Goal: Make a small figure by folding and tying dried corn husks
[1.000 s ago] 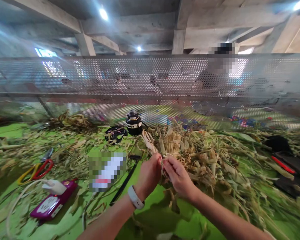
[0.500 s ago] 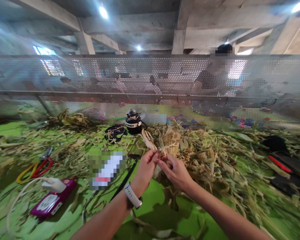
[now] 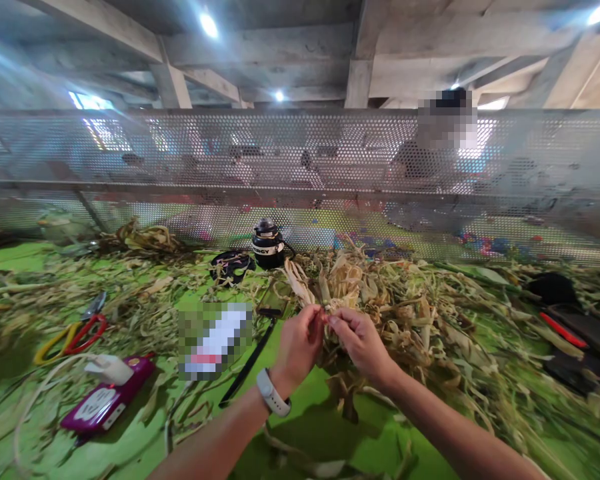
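My left hand [image 3: 299, 340], with a white watch on its wrist, has thumb and fingers pinched together at the near end of a bunch of dried corn husks [image 3: 344, 280]. Close beside it, my right hand [image 3: 357, 343] pinches the same spot, its thumb and forefinger almost touching the left fingertips. The fingers hide most of the husk between them. A long pale husk strip [image 3: 300, 283] rises to the left of the fingertips. Curled brown husks [image 3: 345, 393] hang below the right hand over the green tabletop [image 3: 315, 420].
Left lie scissors [image 3: 84, 337] with red and yellow handles and a purple power strip [image 3: 107, 393] with a white plug. A black jar [image 3: 268, 247] stands ahead, before a perforated metal partition [image 3: 205, 153]. Loose husks [image 3: 430, 313] cover the right side. A person [image 3: 420, 160] is beyond the partition.
My left hand has turned slightly and shifted a little to the right and down. The right hand has moved slightly right, its fingers still pinched.
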### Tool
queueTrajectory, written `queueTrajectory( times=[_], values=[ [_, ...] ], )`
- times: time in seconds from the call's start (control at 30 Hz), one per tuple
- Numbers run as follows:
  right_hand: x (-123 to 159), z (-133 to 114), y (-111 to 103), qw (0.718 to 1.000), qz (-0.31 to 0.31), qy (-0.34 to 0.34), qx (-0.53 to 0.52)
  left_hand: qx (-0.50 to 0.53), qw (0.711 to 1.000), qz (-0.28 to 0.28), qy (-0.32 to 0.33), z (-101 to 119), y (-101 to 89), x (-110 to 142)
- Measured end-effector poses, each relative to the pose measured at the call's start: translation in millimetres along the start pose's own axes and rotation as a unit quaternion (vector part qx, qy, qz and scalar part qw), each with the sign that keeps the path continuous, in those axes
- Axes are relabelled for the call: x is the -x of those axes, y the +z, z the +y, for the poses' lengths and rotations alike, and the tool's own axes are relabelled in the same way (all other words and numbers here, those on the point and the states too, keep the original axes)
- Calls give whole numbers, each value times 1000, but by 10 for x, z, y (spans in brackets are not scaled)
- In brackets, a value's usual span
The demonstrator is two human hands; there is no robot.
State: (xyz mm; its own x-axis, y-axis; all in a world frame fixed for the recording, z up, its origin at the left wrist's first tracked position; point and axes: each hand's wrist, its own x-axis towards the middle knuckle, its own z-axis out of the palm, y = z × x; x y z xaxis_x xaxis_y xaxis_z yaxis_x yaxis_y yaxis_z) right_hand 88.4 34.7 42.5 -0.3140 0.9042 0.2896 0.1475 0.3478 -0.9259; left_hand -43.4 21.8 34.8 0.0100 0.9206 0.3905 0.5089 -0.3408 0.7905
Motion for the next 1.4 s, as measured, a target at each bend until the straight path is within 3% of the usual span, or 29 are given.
queueTrajectory(
  times=[0.13, 0.3, 0.47, 0.6, 0.7, 0.87, 1.0, 1.17, 1.4],
  values=[
    [-15, -43, -72, 999, 9, -21, 32, -35, 999, -11, 9, 18, 4, -11],
    [-61, -123, -156, 1000, 4, 10, 13, 75, 996, -31, -32, 63, -10, -30],
    [-108, -169, -228, 998, -20, 59, -7, 101, 994, -39, -26, 41, 4, -35],
    [-121, -182, -283, 997, -57, 58, 11, 48, 998, -15, 25, 2, -14, -38],
    [-111, -200, -300, 992, -80, 97, -10, -47, 993, 24, 108, -10, -41, -20],
    [-99, -204, -262, 967, -44, 205, -141, -162, 949, 40, 266, -12, -61, 18],
    [-104, -213, -227, 945, -25, 249, -209, -227, 905, 67, 354, 5, -67, 29],
    [-98, -227, -194, 927, -23, 265, -263, -259, 891, 87, 362, 44, -80, 37],
    [-102, -173, -128, 930, 15, 269, -250, -359, 861, 76, 352, 100, -112, 71]
  ],
)
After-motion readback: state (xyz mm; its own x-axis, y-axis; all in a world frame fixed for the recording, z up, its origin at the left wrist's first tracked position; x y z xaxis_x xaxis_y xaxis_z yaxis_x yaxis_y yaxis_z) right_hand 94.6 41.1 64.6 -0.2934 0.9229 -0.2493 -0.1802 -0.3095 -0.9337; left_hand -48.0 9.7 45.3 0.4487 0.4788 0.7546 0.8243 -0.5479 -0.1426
